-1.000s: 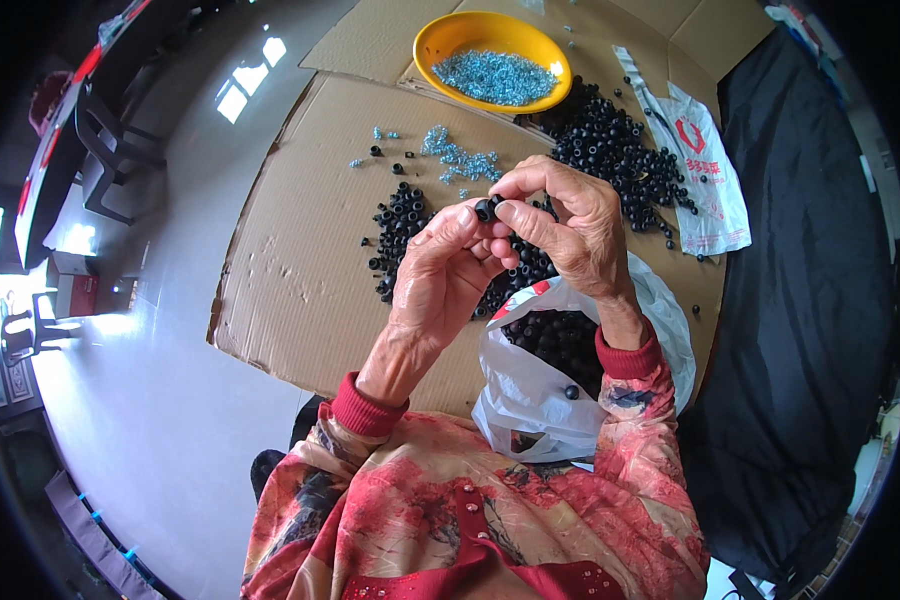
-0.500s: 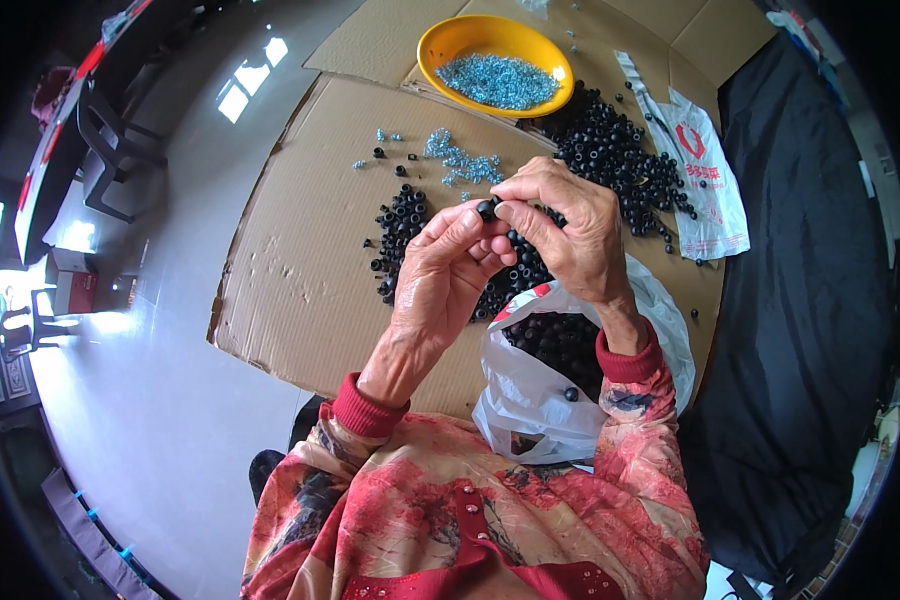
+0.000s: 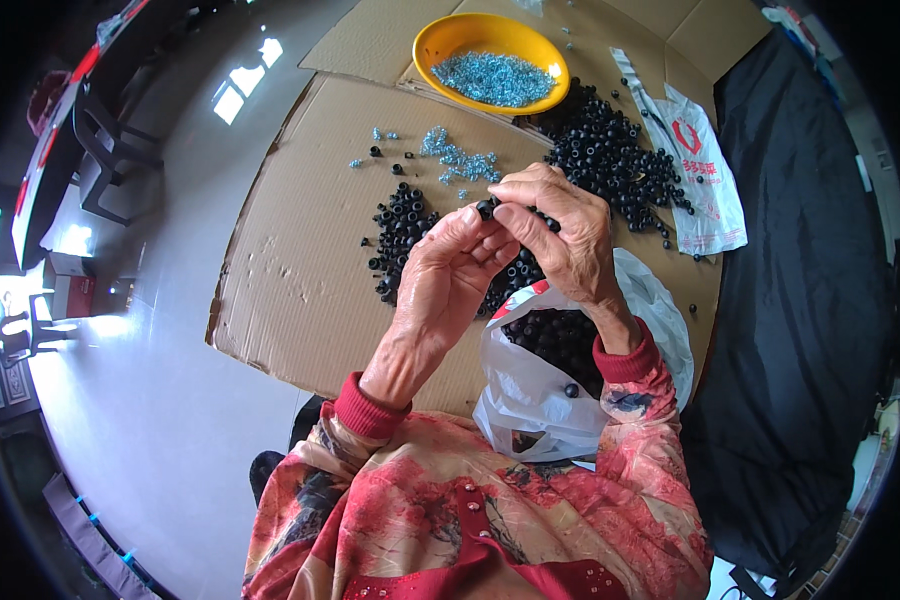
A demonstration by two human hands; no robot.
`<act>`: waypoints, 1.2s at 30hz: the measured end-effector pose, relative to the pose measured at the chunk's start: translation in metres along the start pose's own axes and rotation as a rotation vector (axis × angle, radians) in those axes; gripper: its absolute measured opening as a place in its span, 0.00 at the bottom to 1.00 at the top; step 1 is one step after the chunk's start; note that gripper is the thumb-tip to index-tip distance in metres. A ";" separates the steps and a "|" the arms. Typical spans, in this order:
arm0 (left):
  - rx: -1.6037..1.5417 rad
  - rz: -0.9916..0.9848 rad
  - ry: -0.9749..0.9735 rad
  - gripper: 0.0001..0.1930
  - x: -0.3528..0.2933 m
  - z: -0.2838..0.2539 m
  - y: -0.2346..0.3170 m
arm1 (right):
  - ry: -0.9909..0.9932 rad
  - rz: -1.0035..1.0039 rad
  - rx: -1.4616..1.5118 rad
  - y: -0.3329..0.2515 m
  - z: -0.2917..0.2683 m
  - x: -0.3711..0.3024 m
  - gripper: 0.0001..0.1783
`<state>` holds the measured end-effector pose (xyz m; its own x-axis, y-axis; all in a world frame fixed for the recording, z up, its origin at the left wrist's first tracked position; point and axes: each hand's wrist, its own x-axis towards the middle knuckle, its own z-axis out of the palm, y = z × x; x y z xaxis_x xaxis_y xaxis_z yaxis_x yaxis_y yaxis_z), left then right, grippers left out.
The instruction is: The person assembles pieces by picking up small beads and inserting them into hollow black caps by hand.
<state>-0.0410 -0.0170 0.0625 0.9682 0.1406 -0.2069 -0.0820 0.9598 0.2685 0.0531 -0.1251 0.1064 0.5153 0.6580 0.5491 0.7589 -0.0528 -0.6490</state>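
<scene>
A small round black plastic piece (image 3: 486, 209) sits between the thumb and fingers of my left hand (image 3: 432, 275). My right hand (image 3: 568, 235) meets it there, thumb and forefinger pinched at the piece's upper right side. Whether a second small part is in that pinch is hidden. Just beyond the fingers lie loose bluish metal springs (image 3: 460, 160). To the left is a pile of hollow black pieces (image 3: 402, 215), partly covered by my hands. Under my right wrist, a white plastic bag (image 3: 515, 395) stands open with many black balls inside.
A yellow bowl (image 3: 425, 60) of bluish springs stands at the far side of the cardboard (image 3: 300, 220). Right of it spreads a large heap of black balls (image 3: 610, 150), beside a flat white printed bag (image 3: 705, 215). Black cloth (image 3: 780, 330) hangs along the right; plastic chairs (image 3: 100, 165) stand left.
Both hands stay together at the same spot. The left fingers have curled in a little, and the right fingers have shifted slightly around the black piece.
</scene>
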 end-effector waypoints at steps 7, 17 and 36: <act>0.050 -0.020 0.018 0.09 -0.003 0.007 0.002 | -0.020 0.234 0.300 0.002 -0.001 0.001 0.05; 0.039 -0.017 0.039 0.09 -0.001 0.003 0.001 | -0.073 0.360 0.562 0.016 -0.001 0.002 0.07; 0.046 0.012 0.027 0.07 0.004 -0.002 -0.003 | -0.096 0.100 0.030 0.009 -0.007 0.003 0.11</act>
<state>-0.0371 -0.0188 0.0586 0.9605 0.1593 -0.2281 -0.0823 0.9458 0.3140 0.0639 -0.1293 0.1058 0.5467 0.7192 0.4288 0.6925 -0.1005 -0.7144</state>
